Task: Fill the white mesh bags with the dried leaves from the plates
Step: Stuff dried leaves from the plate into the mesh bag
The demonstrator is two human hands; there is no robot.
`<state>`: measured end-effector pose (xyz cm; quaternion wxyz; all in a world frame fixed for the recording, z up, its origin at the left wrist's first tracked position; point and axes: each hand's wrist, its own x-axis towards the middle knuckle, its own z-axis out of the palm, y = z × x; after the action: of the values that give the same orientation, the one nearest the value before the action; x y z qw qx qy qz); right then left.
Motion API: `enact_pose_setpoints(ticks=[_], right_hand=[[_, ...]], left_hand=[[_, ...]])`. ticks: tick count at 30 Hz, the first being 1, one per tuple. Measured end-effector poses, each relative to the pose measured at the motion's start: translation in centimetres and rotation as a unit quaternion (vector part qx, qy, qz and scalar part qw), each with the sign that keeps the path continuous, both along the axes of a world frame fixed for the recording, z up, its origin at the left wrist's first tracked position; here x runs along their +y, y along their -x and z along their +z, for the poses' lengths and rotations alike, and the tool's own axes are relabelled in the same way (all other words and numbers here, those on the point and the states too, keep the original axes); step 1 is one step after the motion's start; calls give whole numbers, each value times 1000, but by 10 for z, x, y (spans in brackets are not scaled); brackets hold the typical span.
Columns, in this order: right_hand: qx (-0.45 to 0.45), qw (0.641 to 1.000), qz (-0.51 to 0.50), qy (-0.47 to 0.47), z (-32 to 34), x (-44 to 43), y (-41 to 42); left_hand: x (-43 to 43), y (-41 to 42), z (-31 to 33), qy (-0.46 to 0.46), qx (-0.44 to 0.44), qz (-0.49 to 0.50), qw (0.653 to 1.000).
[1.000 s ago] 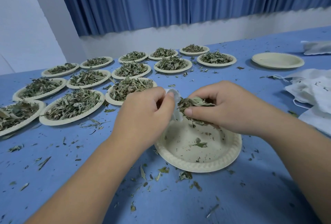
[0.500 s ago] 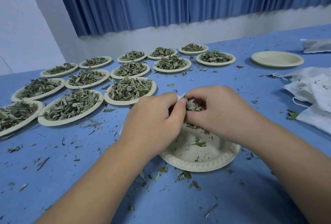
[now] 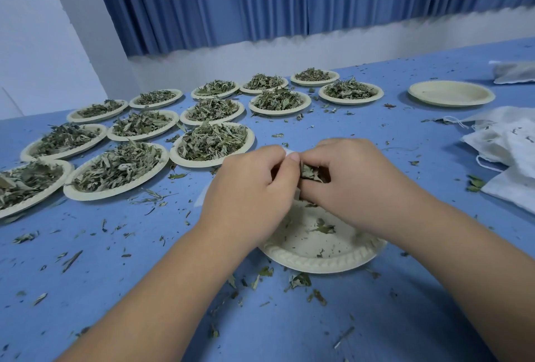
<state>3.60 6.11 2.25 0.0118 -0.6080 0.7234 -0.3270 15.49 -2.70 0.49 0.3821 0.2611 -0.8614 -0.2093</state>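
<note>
Above a nearly bare paper plate (image 3: 324,257), my left hand (image 3: 249,188) pinches the rim of a white mesh bag (image 3: 289,152), most of which is hidden behind both hands. My right hand (image 3: 350,179) grips a clump of dried leaves (image 3: 309,173) and pushes it against the bag's mouth, thumb and fingers curled round the clump. The two hands touch at the fingertips. A few leaf scraps lie on the plate below them.
Several paper plates heaped with dried leaves (image 3: 211,141) fill the blue table's left and back. An unfilled plate (image 3: 451,93) sits back right. A pile of white mesh bags (image 3: 509,147) lies at the right edge. Leaf crumbs litter the tabletop (image 3: 115,260).
My right hand has carried the leaf clump left into the bag's mouth. The hands have closed together, so less of the clump and bag shows than a second ago.
</note>
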Motion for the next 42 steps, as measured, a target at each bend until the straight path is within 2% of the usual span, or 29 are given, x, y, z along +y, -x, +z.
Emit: enact_pose_setpoints(ticks=[3, 7, 13, 17, 19, 24, 28, 30, 34, 36, 39, 42], right_hand=[[-63, 997, 33, -3, 5, 4, 2], [-119, 993, 15, 7, 5, 4, 6], [-104, 993, 9, 53, 0, 1, 2], [-43, 997, -9, 69, -4, -2, 0], [-49, 996, -6, 74, -5, -5, -1], [-201, 975, 41, 88, 0, -1, -1], [-272, 955, 52, 102, 0, -3, -3], [-269, 954, 36, 126, -1, -4, -5], [-183, 973, -15, 143, -4, -6, -8], [-164, 977, -9, 137, -3, -5, -8], [-200, 968, 24, 148, 2, -1, -4], [-224, 957, 23, 184, 9, 5, 4]], left_hand=[[-3, 0, 0, -5, 8, 8, 1000], [-3, -1, 0, -14, 25, 10, 1000], [-5, -1, 1, -29, 30, 4, 999], [-2, 0, 1, -33, 25, -20, 999], [-1, 0, 1, -28, 19, -22, 999], [-6, -3, 3, -26, 45, -3, 999], [-5, -3, 4, -22, 49, -1, 999], [-3, -3, 4, -22, 55, -6, 998], [1, -2, 5, -29, 44, -33, 998], [3, -2, 6, -34, 55, -41, 997], [2, -4, 10, -73, 98, -41, 992], [-3, -7, 13, -164, 147, -45, 974]])
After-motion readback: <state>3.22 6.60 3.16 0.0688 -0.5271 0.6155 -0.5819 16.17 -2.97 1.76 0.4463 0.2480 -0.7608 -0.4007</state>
